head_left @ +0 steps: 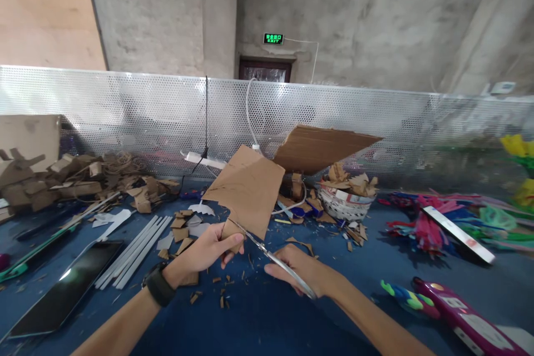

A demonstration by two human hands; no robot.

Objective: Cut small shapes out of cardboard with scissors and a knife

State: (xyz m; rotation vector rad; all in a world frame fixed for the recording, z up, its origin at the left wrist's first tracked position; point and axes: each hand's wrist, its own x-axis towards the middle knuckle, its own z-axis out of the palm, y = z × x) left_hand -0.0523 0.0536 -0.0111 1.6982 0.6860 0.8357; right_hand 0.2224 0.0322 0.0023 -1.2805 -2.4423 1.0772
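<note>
My left hand (208,247) pinches the lower left corner of a brown cardboard piece (252,189), which is held up above the blue table. Its left edge is cut ragged, and dark lines are drawn on its surface. In my right hand (298,268) is a pair of metal scissors (287,270), with my fingers around the handles. The blades point up and left and lie at the cardboard's lower edge, close to my left fingertips. Small cardboard offcuts (223,297) are scattered on the table below my hands.
A tablet (69,283) and several white sticks (133,253) lie at left, near piled cardboard scraps (70,178). Behind stand a larger cardboard sheet (321,147) and a basket of scraps (346,203). Colourful pipe cleaners (434,222) and a purple device (463,311) are at right.
</note>
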